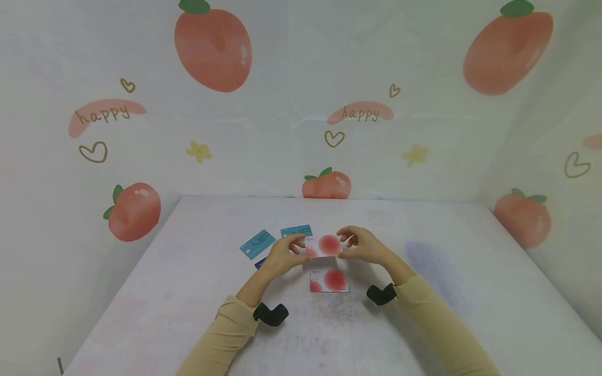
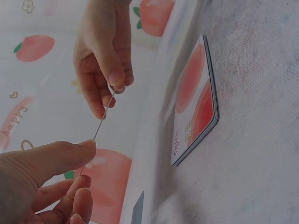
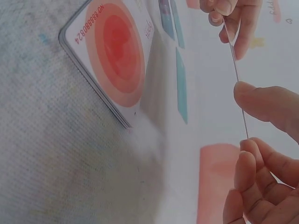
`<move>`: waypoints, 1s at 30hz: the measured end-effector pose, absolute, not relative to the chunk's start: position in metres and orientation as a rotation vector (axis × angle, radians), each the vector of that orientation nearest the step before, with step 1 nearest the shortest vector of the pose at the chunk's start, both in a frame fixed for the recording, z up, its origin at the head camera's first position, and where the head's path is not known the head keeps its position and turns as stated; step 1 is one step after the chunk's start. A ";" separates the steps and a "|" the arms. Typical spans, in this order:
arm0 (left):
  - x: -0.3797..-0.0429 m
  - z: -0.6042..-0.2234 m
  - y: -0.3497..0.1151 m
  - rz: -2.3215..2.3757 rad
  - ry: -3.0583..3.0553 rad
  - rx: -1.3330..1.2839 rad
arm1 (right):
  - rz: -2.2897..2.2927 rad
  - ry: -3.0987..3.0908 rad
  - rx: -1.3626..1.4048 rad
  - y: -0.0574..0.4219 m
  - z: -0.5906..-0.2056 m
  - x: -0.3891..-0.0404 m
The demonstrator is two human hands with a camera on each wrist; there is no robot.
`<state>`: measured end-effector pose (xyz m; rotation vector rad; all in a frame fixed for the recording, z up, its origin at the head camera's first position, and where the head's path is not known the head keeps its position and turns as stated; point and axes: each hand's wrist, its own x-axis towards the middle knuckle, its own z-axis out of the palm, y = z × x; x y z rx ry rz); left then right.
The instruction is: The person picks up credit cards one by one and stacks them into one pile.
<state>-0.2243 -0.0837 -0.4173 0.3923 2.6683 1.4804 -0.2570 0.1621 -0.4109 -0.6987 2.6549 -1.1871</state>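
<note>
Between both hands, above the table, a white card with red circles is held up by its two short ends. The left hand pinches its left end between thumb and fingers. At the right end, the right hand pinches it the same way. In both wrist views the raised card appears edge-on as a thin line. Just below it on the table lies a small stack of matching cards; its layered edges show in the right wrist view, where the top card bears printed digits.
Two teal cards, one tilted and one further back, lie beyond the left hand. A dark blue card is mostly hidden by that hand. A white cloth with printed fruit hangs behind the table.
</note>
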 end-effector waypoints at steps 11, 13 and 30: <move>-0.221 -0.419 -0.086 1.498 2.644 0.443 | -1.193 2.649 -0.687 0.163 -0.410 -0.250; -0.220 -0.419 -0.086 1.498 2.643 0.444 | -1.195 2.656 -0.700 0.163 -0.410 -0.250; -0.216 -0.420 -0.084 1.488 2.653 0.428 | -1.188 2.651 -0.652 0.164 -0.407 -0.241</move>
